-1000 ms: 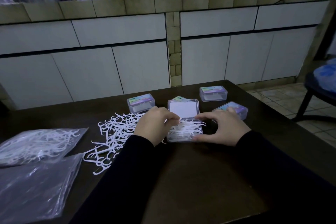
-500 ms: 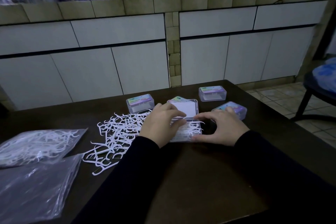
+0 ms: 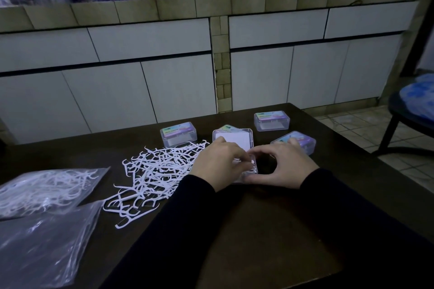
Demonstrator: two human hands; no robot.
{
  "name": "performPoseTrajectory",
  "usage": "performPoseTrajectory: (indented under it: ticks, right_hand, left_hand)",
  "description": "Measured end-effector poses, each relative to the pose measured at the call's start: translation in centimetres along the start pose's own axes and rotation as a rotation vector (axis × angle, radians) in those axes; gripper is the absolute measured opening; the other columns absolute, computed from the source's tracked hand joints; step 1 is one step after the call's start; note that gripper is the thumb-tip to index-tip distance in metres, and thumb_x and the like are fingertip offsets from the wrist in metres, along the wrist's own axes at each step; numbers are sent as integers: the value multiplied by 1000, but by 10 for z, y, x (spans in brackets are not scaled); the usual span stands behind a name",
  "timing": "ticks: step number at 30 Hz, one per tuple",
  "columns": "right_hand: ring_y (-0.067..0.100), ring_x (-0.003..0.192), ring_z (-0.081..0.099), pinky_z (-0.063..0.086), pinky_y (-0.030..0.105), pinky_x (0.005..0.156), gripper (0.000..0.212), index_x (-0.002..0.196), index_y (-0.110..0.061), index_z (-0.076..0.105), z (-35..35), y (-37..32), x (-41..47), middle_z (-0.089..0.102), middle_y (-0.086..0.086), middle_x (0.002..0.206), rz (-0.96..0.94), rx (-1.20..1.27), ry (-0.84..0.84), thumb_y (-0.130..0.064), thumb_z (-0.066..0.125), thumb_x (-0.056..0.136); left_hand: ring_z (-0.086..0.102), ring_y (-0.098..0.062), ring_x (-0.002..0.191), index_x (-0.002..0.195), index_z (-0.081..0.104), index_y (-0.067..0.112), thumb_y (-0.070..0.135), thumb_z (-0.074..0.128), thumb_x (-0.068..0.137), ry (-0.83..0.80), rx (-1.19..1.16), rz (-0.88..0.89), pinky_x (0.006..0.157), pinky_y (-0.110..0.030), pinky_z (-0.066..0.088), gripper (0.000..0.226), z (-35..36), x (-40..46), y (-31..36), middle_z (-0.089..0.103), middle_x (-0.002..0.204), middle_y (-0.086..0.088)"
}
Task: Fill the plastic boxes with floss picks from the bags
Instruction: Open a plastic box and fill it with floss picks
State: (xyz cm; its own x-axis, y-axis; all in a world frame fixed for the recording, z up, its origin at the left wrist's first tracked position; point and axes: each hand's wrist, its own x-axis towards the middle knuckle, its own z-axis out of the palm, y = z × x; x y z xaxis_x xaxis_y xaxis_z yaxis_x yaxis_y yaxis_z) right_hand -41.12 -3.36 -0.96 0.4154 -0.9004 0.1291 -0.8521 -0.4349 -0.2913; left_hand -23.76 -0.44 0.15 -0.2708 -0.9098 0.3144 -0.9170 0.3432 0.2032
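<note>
An open clear plastic box (image 3: 254,170) sits mid-table, its lid (image 3: 234,138) standing up behind it. My left hand (image 3: 217,163) lies over the box and presses on the white floss picks inside, hiding most of them. Against the box's right side, my right hand (image 3: 280,165) holds it with thumb and fingers. A loose heap of floss picks (image 3: 155,173) spreads on the table left of the box. Three closed boxes stand behind: one at the left (image 3: 178,134), one at the back right (image 3: 271,120), one under my right fingertips (image 3: 303,142).
Two clear plastic bags lie at the left: one with floss picks (image 3: 44,189), one nearer and mostly flat (image 3: 42,248). The dark wooden table (image 3: 258,230) ends just behind the boxes. White cabinets stand beyond it. A stool (image 3: 408,122) stands on the tiled floor at the right.
My left hand has slid to the right over the open box, covering the picks that showed before. My right thumb has closed in toward it. The box stays in place.
</note>
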Motion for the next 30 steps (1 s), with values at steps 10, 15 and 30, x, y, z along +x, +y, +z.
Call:
performPoseTrajectory:
  ticks: [10, 15, 30]
  right_hand:
    - [14, 124, 37, 26, 40, 107, 74, 136, -43, 42, -5, -6, -3, 53, -14, 133, 34, -16, -19, -73, 61, 71]
    - [13, 124, 37, 27, 38, 107, 73, 136, -43, 42, -7, -8, -3, 52, -14, 134, 34, -32, -15, -72, 61, 73]
    - [15, 128, 34, 25, 37, 108, 74, 138, -43, 39, -8, -11, -4, 51, -13, 136, 52, -47, -32, -72, 60, 73]
  left_hand:
    - [49, -10, 109, 118, 64, 31, 40, 55, 93, 104, -31, -160, 93, -31, 45, 28, -10, -6, -21, 61, 119, 10]
    - [49, -11, 111, 117, 67, 30, 34, 57, 94, 1, -22, -176, 95, -29, 43, 26, -8, -8, -24, 60, 122, 8]
    - [50, -12, 110, 113, 69, 27, 29, 54, 95, -25, -41, -174, 94, -28, 42, 23, -10, -12, -29, 63, 120, 7]
